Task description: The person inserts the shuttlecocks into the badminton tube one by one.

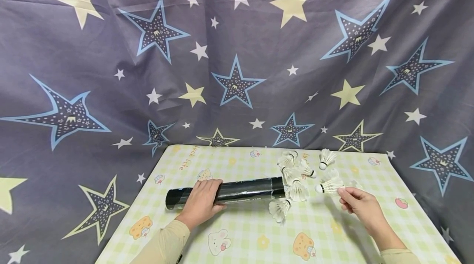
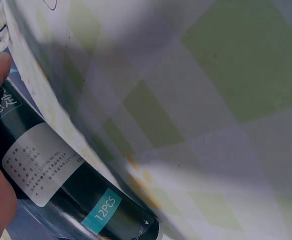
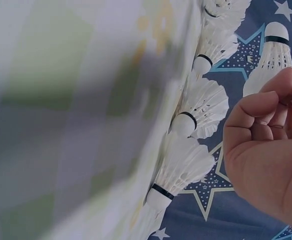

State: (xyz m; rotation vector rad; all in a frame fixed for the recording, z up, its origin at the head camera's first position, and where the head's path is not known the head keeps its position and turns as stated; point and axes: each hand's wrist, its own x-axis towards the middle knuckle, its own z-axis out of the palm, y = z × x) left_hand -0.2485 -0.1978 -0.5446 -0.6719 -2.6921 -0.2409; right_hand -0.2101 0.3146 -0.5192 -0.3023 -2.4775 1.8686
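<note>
On the table lies a black shuttlecock tube [image 1: 248,190], its right end facing several white feather shuttlecocks [image 1: 279,209]. My left hand [image 1: 201,202] grips the tube near its left end, thumb and fingers over its sides. In the left wrist view the tube [image 2: 71,200] shows a white label and a "12PCS" mark. Between thumb and fingertips, my right hand [image 1: 361,206] pinches a shuttlecock [image 1: 329,185] by its feathers, cork pointing left toward the tube. The right wrist view shows this shuttlecock [image 3: 275,55] above the curled fingers of that hand [image 3: 265,150].
One shuttlecock [image 1: 327,159] lies apart near the table's back edge, and others [image 1: 289,158] cluster by the tube's right end. A green checked cloth with cartoon prints covers the table [image 1: 259,241]. Behind it hangs a grey curtain [image 1: 255,33] with stars.
</note>
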